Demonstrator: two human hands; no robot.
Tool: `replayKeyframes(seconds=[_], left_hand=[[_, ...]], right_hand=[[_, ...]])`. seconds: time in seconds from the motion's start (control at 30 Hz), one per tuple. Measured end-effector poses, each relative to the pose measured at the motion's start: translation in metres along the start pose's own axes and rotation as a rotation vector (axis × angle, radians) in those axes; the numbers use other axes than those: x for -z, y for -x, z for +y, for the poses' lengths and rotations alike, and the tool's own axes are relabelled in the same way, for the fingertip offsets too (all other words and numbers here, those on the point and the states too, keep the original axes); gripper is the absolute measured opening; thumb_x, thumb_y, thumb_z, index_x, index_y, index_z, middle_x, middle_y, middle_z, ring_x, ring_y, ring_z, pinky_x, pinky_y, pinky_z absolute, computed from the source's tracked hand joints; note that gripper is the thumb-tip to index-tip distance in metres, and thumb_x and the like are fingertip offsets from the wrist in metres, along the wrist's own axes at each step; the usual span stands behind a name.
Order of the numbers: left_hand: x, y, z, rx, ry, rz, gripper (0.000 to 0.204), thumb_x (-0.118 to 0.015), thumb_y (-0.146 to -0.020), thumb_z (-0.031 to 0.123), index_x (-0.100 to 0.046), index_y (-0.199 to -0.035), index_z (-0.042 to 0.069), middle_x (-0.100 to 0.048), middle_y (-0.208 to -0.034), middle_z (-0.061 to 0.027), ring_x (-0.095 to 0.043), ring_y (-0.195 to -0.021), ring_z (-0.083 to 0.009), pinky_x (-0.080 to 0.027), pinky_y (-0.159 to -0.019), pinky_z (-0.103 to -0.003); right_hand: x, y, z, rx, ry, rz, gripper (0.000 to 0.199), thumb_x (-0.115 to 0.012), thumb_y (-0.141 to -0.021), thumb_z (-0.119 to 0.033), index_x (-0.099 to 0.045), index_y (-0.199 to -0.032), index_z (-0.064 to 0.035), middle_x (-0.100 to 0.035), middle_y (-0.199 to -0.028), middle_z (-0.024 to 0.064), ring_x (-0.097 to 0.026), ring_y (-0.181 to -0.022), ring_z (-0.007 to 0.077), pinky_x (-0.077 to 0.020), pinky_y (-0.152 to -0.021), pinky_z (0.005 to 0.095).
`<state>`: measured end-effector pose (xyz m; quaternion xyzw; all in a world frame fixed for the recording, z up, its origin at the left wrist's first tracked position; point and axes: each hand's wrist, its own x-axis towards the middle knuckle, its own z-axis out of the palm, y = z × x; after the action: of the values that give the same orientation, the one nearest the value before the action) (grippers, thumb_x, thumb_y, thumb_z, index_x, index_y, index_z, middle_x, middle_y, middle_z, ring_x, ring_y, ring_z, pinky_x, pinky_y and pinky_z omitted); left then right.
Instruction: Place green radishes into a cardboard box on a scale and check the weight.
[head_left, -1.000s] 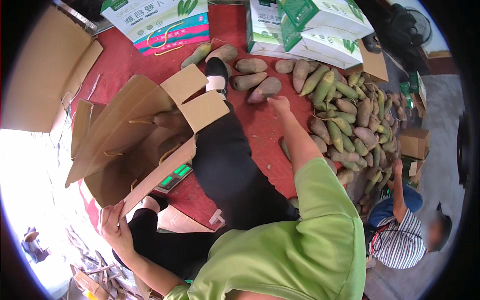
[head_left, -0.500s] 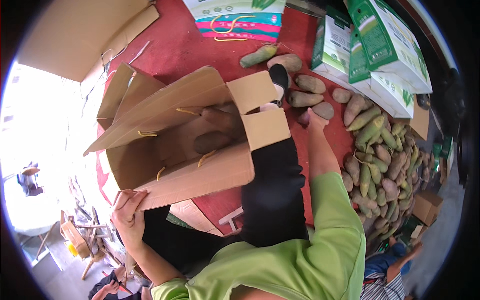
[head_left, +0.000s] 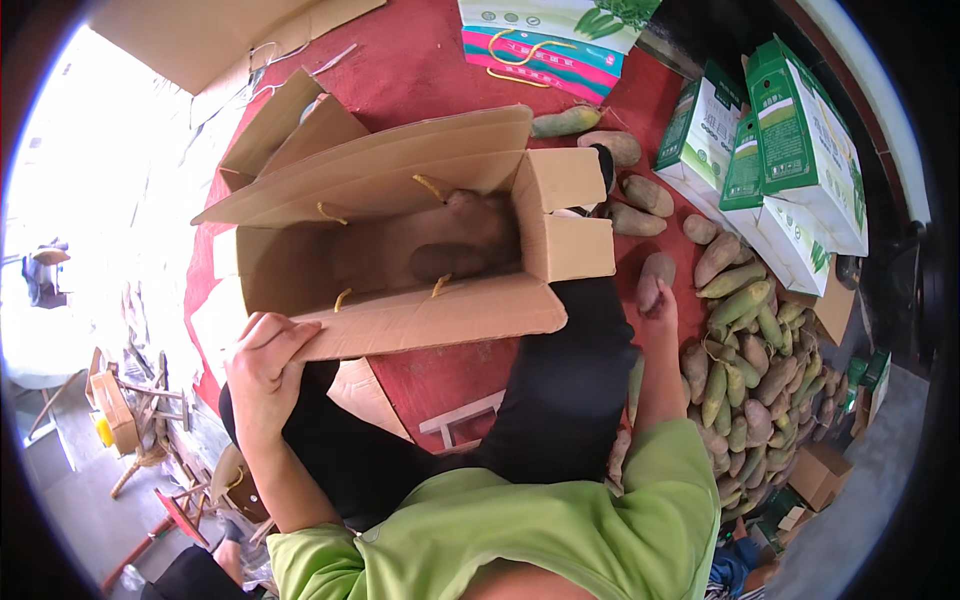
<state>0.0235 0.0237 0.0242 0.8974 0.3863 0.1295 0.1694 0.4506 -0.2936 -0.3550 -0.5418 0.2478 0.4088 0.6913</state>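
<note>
An opened brown cardboard box (head_left: 430, 325) with yellow cord handles sits in front of me, its flaps raised. My left hand (head_left: 265, 365) pinches the near-left corner of its front flap. Inside lie a dark, brownish radish (head_left: 440, 261) and at least one more in the shadow beyond it. To the right of the box, my right hand (head_left: 658, 308) grips the lower end of a brownish-pink radish (head_left: 656, 270) above the red floor covering. Several other radishes (head_left: 648, 195) lie loose just beyond that hand.
A large heap of green and brownish radishes (head_left: 755, 385) spreads on the right. Green-and-white cartons (head_left: 800, 140) stand at the far right, and a colourful carton (head_left: 545, 60) at the back. Another open cardboard box (head_left: 290, 135) is behind mine. A person's leg (head_left: 230, 555) shows lower left.
My right hand has taken a radish from the loose group and drawn it nearer to me. My left hand stays on the box flap. The view has shifted somewhat.
</note>
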Motion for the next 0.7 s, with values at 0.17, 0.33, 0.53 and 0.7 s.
replayKeyframes(seconds=[0.17, 0.33, 0.53, 0.7], left_hand=[[0.002, 0.005, -0.003, -0.032, 0.002, 0.012, 0.021, -0.064, -0.064, -0.002, -0.069, -0.084, 0.003, -0.058, -0.074, -0.0076, -0.058, -0.072, -0.0256, -0.048, -0.063, -0.034], [0.003, 0.012, -0.007, -0.056, 0.006, 0.015, 0.025, -0.066, -0.064, 0.0, -0.071, -0.087, 0.007, -0.057, -0.073, -0.0052, -0.059, -0.073, -0.024, -0.048, -0.063, -0.035], [0.004, 0.019, -0.008, -0.108, 0.006, 0.008, 0.023, -0.065, -0.068, -0.004, -0.07, -0.089, 0.004, -0.056, -0.073, -0.0072, -0.058, -0.072, -0.0246, -0.048, -0.063, -0.035], [0.003, 0.026, -0.016, -0.159, -0.086, 0.034, 0.019, -0.067, -0.069, 0.007, -0.069, -0.087, 0.011, -0.052, -0.072, -0.0024, -0.057, -0.074, -0.021, -0.049, -0.063, -0.036]], right_hand=[[-0.009, 0.063, -0.01, -0.021, 0.051, -0.067, 0.039, -0.065, -0.08, -0.029, -0.057, -0.112, -0.0087, -0.064, -0.097, 0.0033, -0.062, -0.084, 0.0188, -0.0473, -0.062, 0.0307], [-0.058, 0.129, -0.058, 0.211, 0.231, -0.192, 0.042, -0.065, -0.077, -0.026, -0.056, -0.114, -0.007, -0.062, -0.101, 0.004, -0.06, -0.087, 0.017, -0.0486, -0.072, 0.0298], [-0.162, 0.246, -0.131, 0.553, 0.565, -0.478, 0.07, -0.068, -0.069, -0.028, -0.046, -0.128, 0.0028, -0.057, -0.118, 0.0126, -0.058, -0.105, 0.0216, -0.0456, -0.09, 0.0314], [-0.27, 0.309, -0.144, 0.573, 0.842, -0.851, 0.077, -0.072, -0.064, -0.029, -0.047, -0.13, 0.0024, -0.055, -0.122, 0.0127, -0.052, -0.113, 0.0208, -0.0384, -0.097, 0.032]])
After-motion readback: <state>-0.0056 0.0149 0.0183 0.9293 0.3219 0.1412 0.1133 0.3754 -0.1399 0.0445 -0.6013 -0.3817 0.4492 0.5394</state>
